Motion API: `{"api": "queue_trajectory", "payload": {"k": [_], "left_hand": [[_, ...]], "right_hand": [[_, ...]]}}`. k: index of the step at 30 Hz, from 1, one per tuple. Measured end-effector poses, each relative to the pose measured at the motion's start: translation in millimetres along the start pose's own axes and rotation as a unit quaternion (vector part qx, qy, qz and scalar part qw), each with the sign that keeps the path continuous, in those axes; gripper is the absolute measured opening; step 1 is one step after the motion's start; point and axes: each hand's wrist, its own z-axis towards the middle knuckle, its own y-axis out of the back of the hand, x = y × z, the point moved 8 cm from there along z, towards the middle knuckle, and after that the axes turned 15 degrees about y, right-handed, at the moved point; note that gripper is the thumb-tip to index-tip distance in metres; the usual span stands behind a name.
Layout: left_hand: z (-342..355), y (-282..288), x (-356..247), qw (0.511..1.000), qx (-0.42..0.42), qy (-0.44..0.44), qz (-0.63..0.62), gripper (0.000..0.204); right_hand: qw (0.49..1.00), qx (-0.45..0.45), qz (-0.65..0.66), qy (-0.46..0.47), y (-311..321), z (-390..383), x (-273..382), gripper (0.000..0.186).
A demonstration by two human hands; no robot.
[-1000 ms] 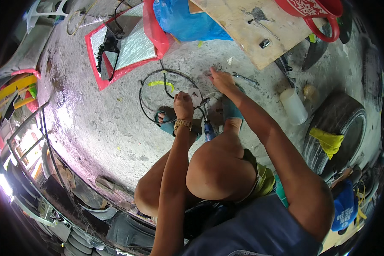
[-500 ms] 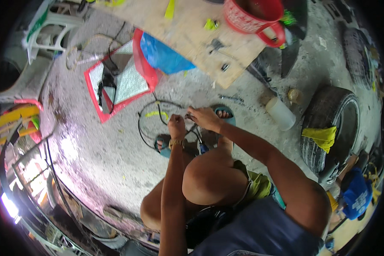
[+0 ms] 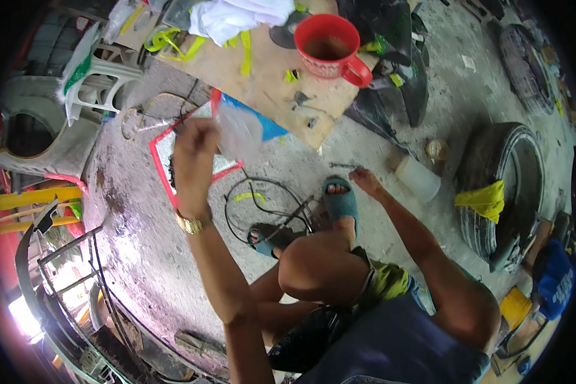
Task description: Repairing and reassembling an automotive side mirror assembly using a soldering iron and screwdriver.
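My left hand (image 3: 197,147), smeared a little by motion, is raised above the red-edged sheet. From its fingers hangs a crumpled, see-through plastic bag (image 3: 239,134). Low over the concrete floor, my right hand (image 3: 367,182) closes its fingers on the near end of a slim metal wrench (image 3: 341,166). Between my feet and the sheet lies a looped black cable (image 3: 227,211), with a strip of yellow tape (image 3: 249,197) inside the loop. A dark, ridged rod-like piece (image 3: 292,219) rests by my knee.
A wooden board (image 3: 262,77) ahead carries a red mug (image 3: 326,48) of brown liquid, a white cloth (image 3: 243,16) and yellow scraps. A translucent container (image 3: 418,178) lies to the right, near a tire (image 3: 473,192) with a yellow cloth. Metal frames (image 3: 70,237) stand at left.
My hands have parted from above the cable. The left has risen up and left, now with the plastic bag; the right has moved right to the wrench. The view has shifted.
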Motion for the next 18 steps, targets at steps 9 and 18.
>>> {"api": "queue_trajectory", "payload": {"k": [9, 18], "left_hand": [[117.5, -20.4, -58.1, 0.956, -0.181, -0.146, 0.18, 0.023], [141.7, -66.6, -40.3, 0.988, -0.076, -0.113, -0.068, 0.02]], "right_hand": [[0.997, -0.03, -0.065, 0.0, 14.4, -5.6, -46.3, 0.026], [0.979, -0.014, -0.185, 0.082, -3.0, 13.9, -59.3, 0.014]]}}
